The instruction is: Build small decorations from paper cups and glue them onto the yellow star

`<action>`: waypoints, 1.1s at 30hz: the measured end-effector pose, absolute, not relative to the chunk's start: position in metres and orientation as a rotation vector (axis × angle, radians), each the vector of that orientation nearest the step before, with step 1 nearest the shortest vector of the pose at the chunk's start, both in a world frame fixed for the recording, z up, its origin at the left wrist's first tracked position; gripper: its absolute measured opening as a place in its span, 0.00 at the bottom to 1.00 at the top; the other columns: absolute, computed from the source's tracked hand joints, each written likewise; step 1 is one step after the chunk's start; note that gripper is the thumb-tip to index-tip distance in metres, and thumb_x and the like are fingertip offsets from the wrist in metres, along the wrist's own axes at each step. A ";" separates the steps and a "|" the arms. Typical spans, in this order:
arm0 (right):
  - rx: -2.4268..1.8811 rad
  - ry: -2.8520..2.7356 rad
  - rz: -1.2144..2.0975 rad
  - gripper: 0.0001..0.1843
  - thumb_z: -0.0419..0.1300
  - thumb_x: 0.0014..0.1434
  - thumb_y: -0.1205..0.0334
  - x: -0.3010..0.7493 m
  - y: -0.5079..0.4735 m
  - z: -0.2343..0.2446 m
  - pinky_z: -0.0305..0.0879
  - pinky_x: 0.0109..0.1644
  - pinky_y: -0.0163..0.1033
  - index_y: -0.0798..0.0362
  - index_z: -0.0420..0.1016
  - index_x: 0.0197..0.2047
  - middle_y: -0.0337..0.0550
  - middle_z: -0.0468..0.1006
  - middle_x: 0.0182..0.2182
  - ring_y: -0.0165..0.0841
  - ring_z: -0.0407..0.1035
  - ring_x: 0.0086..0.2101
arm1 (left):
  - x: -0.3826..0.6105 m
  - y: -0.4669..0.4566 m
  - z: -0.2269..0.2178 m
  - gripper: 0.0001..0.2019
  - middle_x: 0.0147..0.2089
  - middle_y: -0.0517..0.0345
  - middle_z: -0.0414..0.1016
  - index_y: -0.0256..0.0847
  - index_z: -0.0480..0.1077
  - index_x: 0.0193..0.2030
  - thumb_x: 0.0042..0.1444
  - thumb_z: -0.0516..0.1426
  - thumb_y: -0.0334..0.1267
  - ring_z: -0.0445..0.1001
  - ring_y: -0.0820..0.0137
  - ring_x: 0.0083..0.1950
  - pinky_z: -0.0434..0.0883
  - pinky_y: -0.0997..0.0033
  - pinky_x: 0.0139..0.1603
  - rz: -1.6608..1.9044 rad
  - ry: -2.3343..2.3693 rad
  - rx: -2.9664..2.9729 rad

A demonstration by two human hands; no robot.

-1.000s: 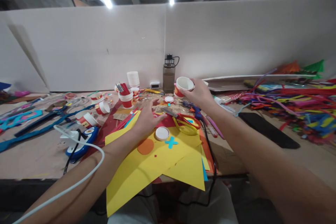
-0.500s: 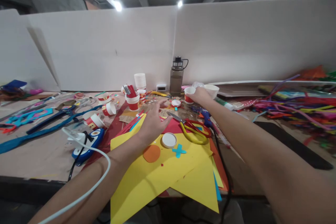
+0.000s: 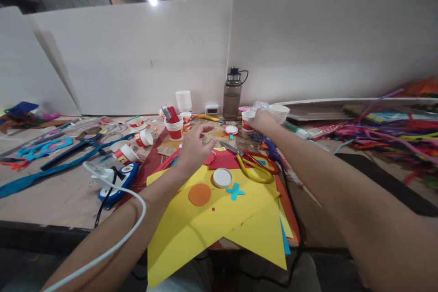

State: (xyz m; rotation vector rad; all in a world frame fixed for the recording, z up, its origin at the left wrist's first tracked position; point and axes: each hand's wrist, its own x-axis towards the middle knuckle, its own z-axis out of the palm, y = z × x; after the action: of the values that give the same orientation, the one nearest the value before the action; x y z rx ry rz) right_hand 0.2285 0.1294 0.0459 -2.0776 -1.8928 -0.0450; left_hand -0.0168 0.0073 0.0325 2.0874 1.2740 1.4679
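Observation:
My right hand (image 3: 266, 123) reaches across the table to a red-and-white paper cup (image 3: 247, 121) and grips its right side, with the fingertips partly hidden. The cup stands upright. Over the far edge of the yellow paper (image 3: 191, 237), my left hand (image 3: 194, 148) hovers with its fingers apart and nothing in them. On that paper lie a round white lid (image 3: 222, 178), an orange paper disc (image 3: 200, 195) and a blue paper cross (image 3: 235, 191). Scissors with yellow and red handles (image 3: 255, 173) rest at the paper's far right. A second white lid (image 3: 231, 130) lies beyond.
A water bottle (image 3: 232, 96) stands at the back by the white partition (image 3: 137, 54). Stacked white bowls (image 3: 278, 113) are right of the cup, and a cup of markers (image 3: 174, 128) is left. A white cable (image 3: 112, 248) crosses my left forearm. Pipe cleaners (image 3: 386, 137) pile at right.
The camera view has tilted slightly downward. My right hand stays at the paper cup, and my left hand has shifted slightly left relative to the table, still open.

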 end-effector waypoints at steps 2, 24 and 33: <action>-2.077 -1.862 -0.139 0.33 0.61 0.53 0.57 0.223 0.118 0.052 0.64 0.49 0.48 0.68 0.63 0.58 0.71 0.68 0.52 0.53 0.68 0.50 | -0.019 0.008 0.034 0.11 0.48 0.53 0.75 0.40 0.71 0.44 0.52 0.59 0.34 0.73 0.67 0.47 0.71 0.66 0.47 1.472 1.286 2.092; -1.062 -2.155 0.149 0.08 0.59 0.58 0.64 0.153 -0.018 0.036 0.62 0.37 0.36 0.55 0.77 0.39 0.45 0.76 0.35 0.29 0.67 0.30 | -0.043 0.037 0.018 0.08 0.31 0.56 0.78 0.38 0.75 0.33 0.50 0.59 0.40 0.73 0.70 0.33 0.67 0.70 0.36 1.030 1.415 2.098; -0.924 -2.589 0.246 0.20 0.63 0.56 0.52 0.125 -0.060 0.023 0.58 0.53 0.49 0.54 0.75 0.49 0.51 0.74 0.45 0.44 0.63 0.49 | -0.048 0.042 0.017 0.06 0.29 0.56 0.78 0.40 0.76 0.28 0.48 0.60 0.39 0.73 0.68 0.31 0.66 0.71 0.33 0.831 1.549 2.215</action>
State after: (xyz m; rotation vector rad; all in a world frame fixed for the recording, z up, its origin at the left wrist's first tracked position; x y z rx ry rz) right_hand 0.1251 -0.0600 0.0228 -0.9237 -2.5891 0.2456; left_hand -0.0483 0.0423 0.0166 2.2146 1.5494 0.8314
